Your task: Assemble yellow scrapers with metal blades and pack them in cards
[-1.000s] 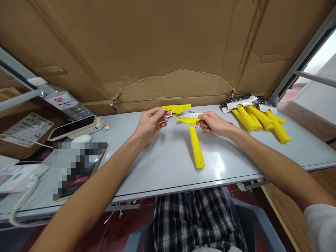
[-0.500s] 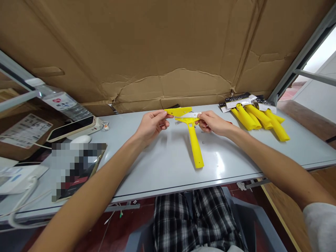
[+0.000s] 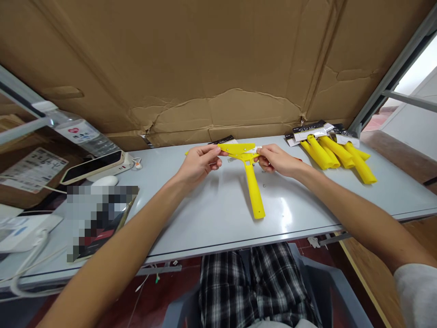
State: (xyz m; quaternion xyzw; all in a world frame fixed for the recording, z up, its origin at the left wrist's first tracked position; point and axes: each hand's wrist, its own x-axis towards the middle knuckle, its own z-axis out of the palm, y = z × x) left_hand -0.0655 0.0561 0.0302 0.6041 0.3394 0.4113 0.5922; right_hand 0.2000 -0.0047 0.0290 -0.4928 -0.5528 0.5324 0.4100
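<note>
A yellow scraper handle (image 3: 254, 191) with a wide forked head points down toward the table's front edge. My right hand (image 3: 276, 160) is closed in a pinch on the right end of its head, along with a thin silvery blade (image 3: 258, 148). Between thumb and fingers, my left hand (image 3: 199, 163) grips a flat yellow plate (image 3: 237, 148) with small holes or screws in it. The plate lies along the head, covering most of the blade. Small metal bits, perhaps screws (image 3: 264, 186), lie beside the handle; my right fingers partly hide others.
Several yellow handles (image 3: 341, 157) with black-and-white cards lie at the back right. Another dark card (image 3: 223, 140) lies behind my hands. On the left are a phone (image 3: 94, 167), a white mouse (image 3: 105, 181), a water bottle (image 3: 83, 132) and a cardboard box (image 3: 30, 168). Cardboard (image 3: 218, 68) walls the back.
My left hand has shifted slightly right and brought the yellow plate down and level over the head, so less blade shows. My right hand and the handle have hardly moved.
</note>
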